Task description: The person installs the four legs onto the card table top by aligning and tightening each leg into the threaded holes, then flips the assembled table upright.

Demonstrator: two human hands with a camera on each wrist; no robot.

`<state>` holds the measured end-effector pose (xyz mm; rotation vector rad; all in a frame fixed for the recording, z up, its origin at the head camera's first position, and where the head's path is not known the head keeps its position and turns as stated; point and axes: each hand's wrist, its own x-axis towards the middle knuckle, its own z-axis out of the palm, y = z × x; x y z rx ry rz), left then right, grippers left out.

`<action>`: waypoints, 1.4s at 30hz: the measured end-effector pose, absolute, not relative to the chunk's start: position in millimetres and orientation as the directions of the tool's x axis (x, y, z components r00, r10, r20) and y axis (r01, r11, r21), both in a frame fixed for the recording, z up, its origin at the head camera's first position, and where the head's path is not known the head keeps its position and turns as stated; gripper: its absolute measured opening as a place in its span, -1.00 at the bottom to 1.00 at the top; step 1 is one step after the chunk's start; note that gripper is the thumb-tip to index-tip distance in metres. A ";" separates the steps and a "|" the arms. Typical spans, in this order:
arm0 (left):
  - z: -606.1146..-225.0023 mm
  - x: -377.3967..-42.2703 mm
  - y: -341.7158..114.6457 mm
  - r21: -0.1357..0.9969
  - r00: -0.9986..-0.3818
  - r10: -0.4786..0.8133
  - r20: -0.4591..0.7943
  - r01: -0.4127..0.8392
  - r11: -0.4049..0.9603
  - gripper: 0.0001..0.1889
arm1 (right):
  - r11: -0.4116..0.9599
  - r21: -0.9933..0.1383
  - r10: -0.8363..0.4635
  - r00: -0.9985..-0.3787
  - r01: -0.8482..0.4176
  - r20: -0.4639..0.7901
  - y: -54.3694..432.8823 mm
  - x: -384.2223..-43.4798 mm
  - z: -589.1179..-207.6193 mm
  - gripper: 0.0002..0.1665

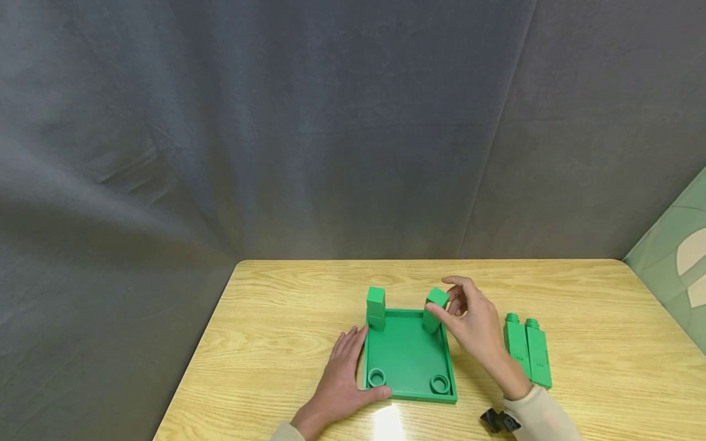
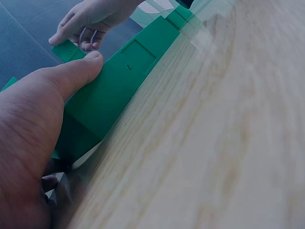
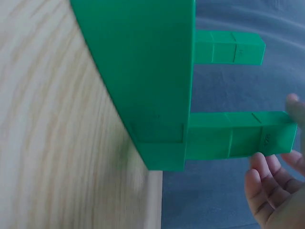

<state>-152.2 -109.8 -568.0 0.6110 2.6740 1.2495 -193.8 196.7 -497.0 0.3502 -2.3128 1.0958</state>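
A shallow green tray lies on the wooden table. Two green square posts rise from its far corners, the left post and the right post. My right hand holds the right post near its top, thumb on one side and fingertips on the other; the right wrist view shows the post standing on the tray. At the tray's near left corner my left hand grips it, fingers along the left side and thumb on the near wall. Round sockets fill both near corners, including one ring.
Two more green posts with round pegs lie side by side to the right, one post touching the other post. A small black object is beside the right sleeve. Grey cloth hangs behind the table.
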 end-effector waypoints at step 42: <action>-568.3 -152.3 -110.0 0.772 -0.913 0.406 0.038 0.285 0.568 0.27 | 0.616 -0.612 -0.035 -0.793 -0.497 0.609 202.0 -196.9 -497.2 -0.65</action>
